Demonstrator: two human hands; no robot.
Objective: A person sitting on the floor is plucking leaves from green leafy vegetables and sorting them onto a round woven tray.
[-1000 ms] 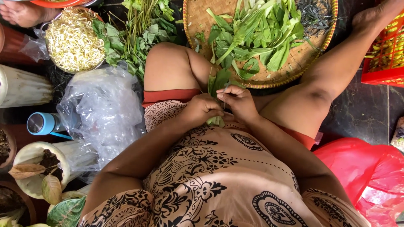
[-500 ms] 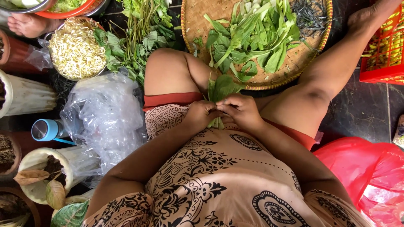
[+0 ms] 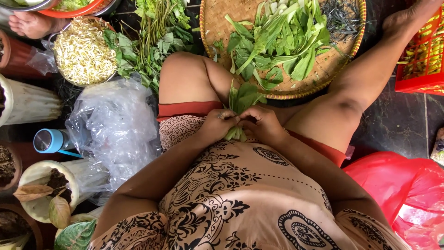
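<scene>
I sit on the floor with my knees apart. Both hands meet at my lap around a small bunch of leafy greens. My left hand grips the pale stems from the left, and my right hand pinches them from the right. The leaves stick up past my fingers toward a round woven tray that lies between my legs. On the tray lie several loose green leaves and a dark pile of trimmings.
A bowl of bean sprouts and a heap of herbs lie at upper left. Crumpled clear plastic, a blue bottle and plant pots are on my left. A red crate and red bag are right. Another person's foot shows top left.
My hands stay together at my lap, working the stems. The bunch now stands a little higher between my fingers, and the view has shifted slightly.
</scene>
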